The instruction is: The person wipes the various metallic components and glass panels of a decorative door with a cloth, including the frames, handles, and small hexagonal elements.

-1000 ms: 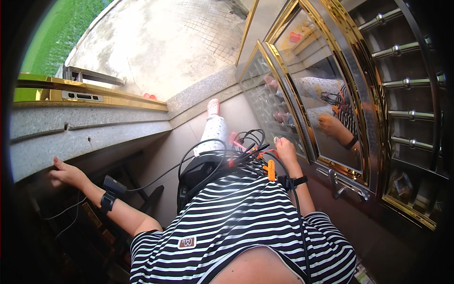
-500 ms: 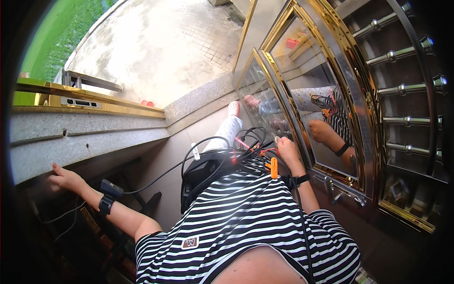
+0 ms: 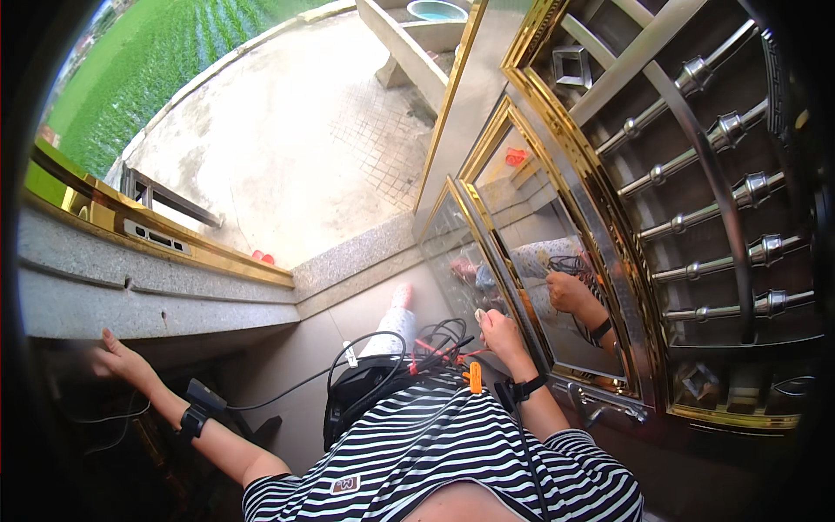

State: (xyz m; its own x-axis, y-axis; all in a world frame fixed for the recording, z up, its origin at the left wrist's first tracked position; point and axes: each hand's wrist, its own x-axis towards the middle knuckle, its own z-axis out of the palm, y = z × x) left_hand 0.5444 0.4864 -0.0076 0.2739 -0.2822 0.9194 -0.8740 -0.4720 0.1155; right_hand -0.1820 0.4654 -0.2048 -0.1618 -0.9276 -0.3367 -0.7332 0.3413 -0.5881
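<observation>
My left hand (image 3: 123,358) is held out at the left, just below the edge of a grey stone door frame (image 3: 174,313). Its thumb points up, apart from the blurred fingers, and nothing shows in it. In front of my waist, my right hand (image 3: 503,337) is closed in a pinch on a small pale thing (image 3: 479,314), too small to name. Beside that hand stands a door with gold trim and mirror-like panels (image 3: 570,304), which reflects the hand. Black cables (image 3: 439,335) with a red cord hang in loops at my waist, next to an orange clip (image 3: 475,378).
The metal door handle (image 3: 600,404) is low at my right, and a silver-barred door section (image 3: 696,217) rises beyond. A stone threshold (image 3: 357,209) crosses ahead. Outside lie pale concrete paving (image 3: 278,148), a concrete trough with a blue basin (image 3: 437,10) and a green field (image 3: 174,87).
The view has shifted: the door's barred part and the outside trough show more. My right hand appears lower and further left, still pinched. The left hand remains beside the stone frame, lower in view.
</observation>
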